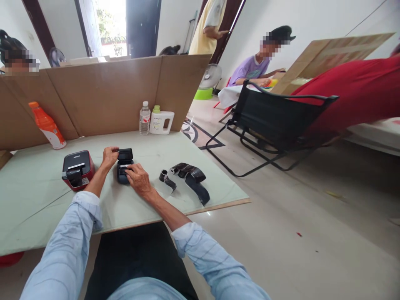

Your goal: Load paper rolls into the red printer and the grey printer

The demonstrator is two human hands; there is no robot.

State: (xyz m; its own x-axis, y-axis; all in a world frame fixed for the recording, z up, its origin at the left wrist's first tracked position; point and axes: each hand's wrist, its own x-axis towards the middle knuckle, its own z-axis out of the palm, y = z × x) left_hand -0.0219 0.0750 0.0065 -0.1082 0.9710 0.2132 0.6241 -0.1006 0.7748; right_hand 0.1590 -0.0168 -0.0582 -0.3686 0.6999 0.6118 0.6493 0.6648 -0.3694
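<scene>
A small dark label printer (pixel 123 178) stands on the pale green table with its lid (pixel 125 154) raised. My left hand (pixel 110 157) is closed on the left edge of that lid. Bent over the printer's body, my right hand (pixel 138 179) has its fingers together at the compartment; something whitish shows there, but what the fingertips hold is hidden. To the right lie a small black ribbon roll (pixel 167 180) and a larger black ribbon roll (pixel 191 173), both with loose tails. Left of my hands sits a red and black printer (pixel 78 168).
A cardboard screen (pixel 112 96) borders the table's back. Before it stand an orange bottle (pixel 47 125), a clear water bottle (pixel 144 118) and a white jug (pixel 161 121). A black folding chair (pixel 271 116) is on the floor at right. Other people are beyond the screen and at right.
</scene>
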